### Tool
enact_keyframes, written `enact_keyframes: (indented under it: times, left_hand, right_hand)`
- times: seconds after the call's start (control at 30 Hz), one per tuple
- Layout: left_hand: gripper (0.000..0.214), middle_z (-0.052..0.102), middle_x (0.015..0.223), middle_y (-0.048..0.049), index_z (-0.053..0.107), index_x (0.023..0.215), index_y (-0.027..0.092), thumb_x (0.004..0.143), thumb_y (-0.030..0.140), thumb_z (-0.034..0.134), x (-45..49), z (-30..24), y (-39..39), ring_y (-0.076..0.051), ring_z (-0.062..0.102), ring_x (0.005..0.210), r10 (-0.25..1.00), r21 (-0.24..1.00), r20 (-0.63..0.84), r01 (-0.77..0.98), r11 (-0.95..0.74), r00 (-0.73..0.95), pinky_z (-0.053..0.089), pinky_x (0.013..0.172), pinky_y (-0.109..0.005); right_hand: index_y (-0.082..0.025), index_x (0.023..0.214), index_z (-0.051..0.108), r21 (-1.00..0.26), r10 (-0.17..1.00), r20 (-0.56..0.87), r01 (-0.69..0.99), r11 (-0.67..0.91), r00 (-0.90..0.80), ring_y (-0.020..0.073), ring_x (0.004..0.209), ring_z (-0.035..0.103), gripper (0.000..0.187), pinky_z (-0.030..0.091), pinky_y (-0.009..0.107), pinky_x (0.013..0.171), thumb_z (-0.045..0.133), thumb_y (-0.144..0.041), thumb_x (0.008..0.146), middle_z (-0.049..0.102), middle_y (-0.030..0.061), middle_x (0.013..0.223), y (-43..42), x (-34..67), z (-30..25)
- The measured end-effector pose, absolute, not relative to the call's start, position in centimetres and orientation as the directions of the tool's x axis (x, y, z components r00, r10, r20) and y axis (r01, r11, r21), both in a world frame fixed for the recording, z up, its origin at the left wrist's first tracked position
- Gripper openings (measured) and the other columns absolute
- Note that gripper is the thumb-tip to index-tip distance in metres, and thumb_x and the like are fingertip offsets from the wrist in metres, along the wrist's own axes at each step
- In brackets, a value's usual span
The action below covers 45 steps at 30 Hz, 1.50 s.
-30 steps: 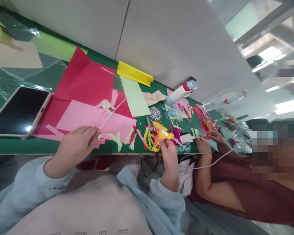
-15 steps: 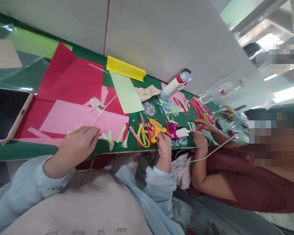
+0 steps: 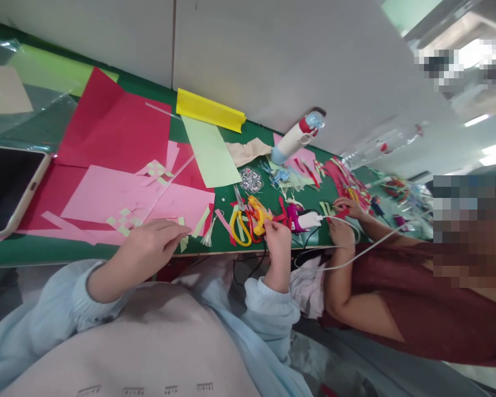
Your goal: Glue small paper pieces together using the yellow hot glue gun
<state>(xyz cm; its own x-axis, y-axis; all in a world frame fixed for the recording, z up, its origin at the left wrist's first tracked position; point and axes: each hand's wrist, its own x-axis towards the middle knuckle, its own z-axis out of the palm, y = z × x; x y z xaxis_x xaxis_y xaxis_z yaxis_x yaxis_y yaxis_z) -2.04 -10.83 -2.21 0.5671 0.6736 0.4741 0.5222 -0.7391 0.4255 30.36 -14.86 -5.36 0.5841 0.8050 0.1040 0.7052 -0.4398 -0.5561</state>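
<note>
My left hand [image 3: 151,242] reaches over the front edge of the pink paper, fingers pressed together on a light green paper strip [image 3: 184,242]. How tightly they pinch it is hard to make out. At the handle end of a yellow hot glue gun [image 3: 257,210], the fingers of my right hand [image 3: 278,242] are closed. The gun lies low over scissors [image 3: 240,232] with yellow and red handles. A white tassel [image 3: 208,236] sits between my two hands. Left of them, a small woven piece of pink and green strips [image 3: 124,220] rests on the pink sheet [image 3: 103,193].
A phone [image 3: 10,187] lies at far left beside red paper [image 3: 119,121]. A clear dish of beads [image 3: 251,180] and a bottle [image 3: 297,138] stand behind the scissors. To the right, a co-worker's hands [image 3: 347,218] handle strips near a purple gun [image 3: 295,216] and white cable.
My left hand has moved right to the green strips, uncovering the woven piece. The glue gun has tilted and dropped lower over the scissors, and my right hand has shifted slightly right.
</note>
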Motion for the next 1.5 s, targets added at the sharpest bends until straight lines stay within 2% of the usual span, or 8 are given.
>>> enact_keyframes:
  times: [0.2,0.37,0.47,0.63,0.83,1.07,1.37,1.5]
  left_hand:
    - [0.025,0.071,0.071,-0.0021,0.066,0.074,0.021,0.091,0.031,0.051,-2.0,-2.1,-11.5,-0.016,0.066,0.066,0.711,0.457,0.391,0.547,-0.701,0.584,0.048,0.059,-0.028]
    - [0.038,0.059,0.056,-0.0009,0.054,0.061,0.020,0.093,0.036,0.045,-2.8,-1.4,-12.3,-0.015,0.055,0.053,0.707,0.323,0.247,0.632,-0.704,0.662,0.035,0.050,-0.028]
    - [0.037,0.060,0.058,-0.0018,0.056,0.063,0.021,0.093,0.039,0.044,-4.1,-1.3,-12.4,-0.017,0.056,0.053,0.763,0.303,0.141,0.706,-0.640,0.631,0.033,0.049,-0.029]
    - [0.029,0.066,0.065,-0.0037,0.059,0.076,0.022,0.091,0.040,0.043,-6.8,-1.6,-11.9,-0.022,0.061,0.057,0.896,0.247,0.013,0.867,-0.433,0.444,0.033,0.048,-0.030]
    - [0.026,0.068,0.067,-0.0038,0.057,0.084,0.022,0.091,0.044,0.045,-8.0,-2.2,-11.3,-0.022,0.064,0.058,0.952,0.221,0.044,0.926,-0.305,0.303,0.034,0.047,-0.029]
    - [0.026,0.069,0.076,-0.0052,0.055,0.081,0.021,0.091,0.042,0.044,-7.3,-2.2,-10.0,-0.023,0.065,0.067,0.962,0.281,-0.001,0.923,-0.262,0.273,0.036,0.050,-0.031]
    - [0.031,0.068,0.074,-0.0101,0.059,0.069,0.018,0.088,0.033,0.040,-6.2,-2.5,-7.6,-0.024,0.065,0.067,0.955,0.192,-0.029,0.939,-0.285,0.296,0.040,0.054,-0.032]
    - [0.029,0.070,0.073,-0.0094,0.063,0.069,0.018,0.082,0.037,0.044,-6.0,-1.4,-7.1,-0.023,0.064,0.065,0.969,0.276,-0.131,0.946,-0.167,0.209,0.039,0.055,-0.031]
  right_hand:
    - [-0.013,0.091,0.074,-0.561,0.766,0.084,0.665,-0.492,0.638,0.0221,0.069,0.062,0.041,0.046,0.032,0.066,0.046,-0.043,0.086,0.071,0.0111,0.075,-16.2,28.9,-3.7]
    - [-0.013,0.093,0.069,-0.560,0.742,0.179,0.687,-0.463,0.646,0.0255,0.080,0.059,0.037,0.044,0.036,0.074,0.048,-0.042,0.086,0.067,0.0151,0.088,-15.8,26.1,-1.8]
    - [-0.016,0.091,0.066,-0.683,0.844,0.103,0.654,-0.325,0.526,0.0222,0.073,0.058,0.039,0.043,0.034,0.070,0.046,-0.049,0.089,0.067,0.0105,0.083,-14.8,23.6,-1.2]
    - [-0.018,0.088,0.065,-0.746,0.939,0.071,0.643,-0.174,0.337,0.0194,0.070,0.056,0.031,0.042,0.031,0.068,0.049,-0.043,0.088,0.064,0.0053,0.077,-12.9,19.4,-1.0]
    - [-0.020,0.087,0.064,-0.755,0.983,0.013,0.646,-0.111,0.185,0.0174,0.067,0.054,0.025,0.040,0.029,0.066,0.050,-0.040,0.089,0.061,0.0021,0.074,-12.2,16.3,-1.4]
    - [-0.019,0.085,0.062,-0.761,0.986,0.000,0.640,-0.108,0.166,0.0158,0.064,0.050,0.026,0.038,0.028,0.066,0.049,-0.042,0.090,0.055,0.0001,0.070,-12.0,16.3,-1.9]
    - [-0.020,0.082,0.061,-0.747,0.991,-0.001,0.658,-0.089,0.134,0.0157,0.064,0.047,0.027,0.035,0.028,0.064,0.048,-0.042,0.091,0.051,-0.0010,0.067,-11.5,16.3,-1.4]
    - [-0.019,0.083,0.062,-0.763,0.988,-0.013,0.637,-0.109,0.153,0.0159,0.065,0.049,0.028,0.037,0.027,0.064,0.049,-0.044,0.090,0.056,0.0004,0.070,-11.5,16.8,-1.4]
